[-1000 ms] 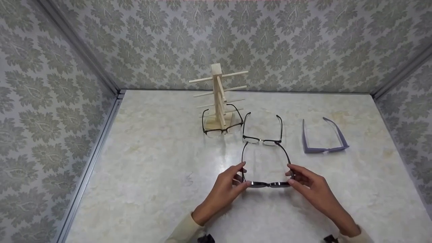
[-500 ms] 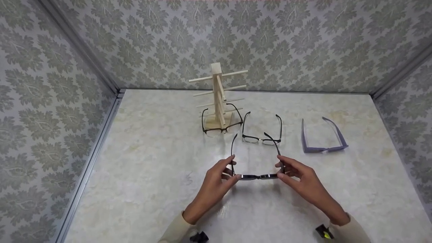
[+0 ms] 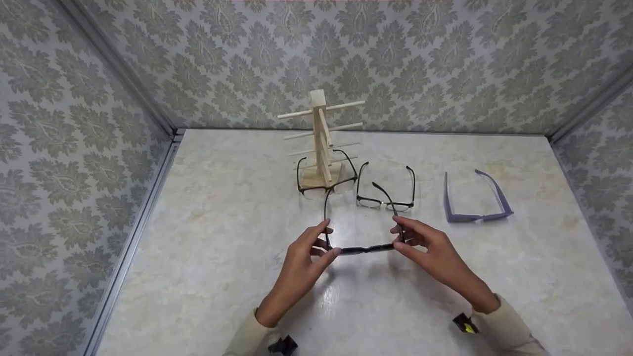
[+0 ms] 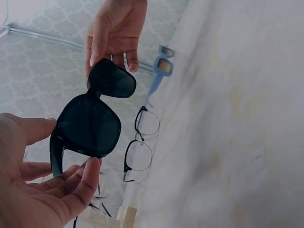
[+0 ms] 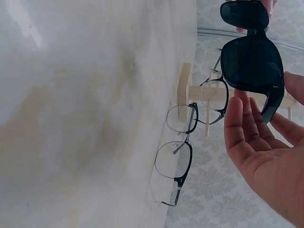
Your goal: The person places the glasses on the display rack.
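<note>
A pair of black sunglasses (image 3: 366, 248) with dark lenses (image 4: 90, 124) hangs above the marble table, its temples unfolded and pointing away from me. My left hand (image 3: 330, 240) pinches its left hinge corner, and my right hand (image 3: 399, 234) pinches the right one. The right wrist view shows the sunglasses (image 5: 251, 57) against the right hand's fingertips (image 5: 237, 110). Just beyond stands a wooden rack (image 3: 320, 141) with several bare pegs.
Black-rimmed clear glasses (image 3: 324, 184) sit at the rack's base. A second thin-framed pair (image 3: 385, 194) lies to their right, and a purple-blue pair (image 3: 474, 203) farther right. The table (image 3: 222, 207) is boxed in by patterned walls on three sides.
Both hands have carried the sunglasses up off the table and to the left, toward the rack. The temples now tilt upward. The other glasses have not moved.
</note>
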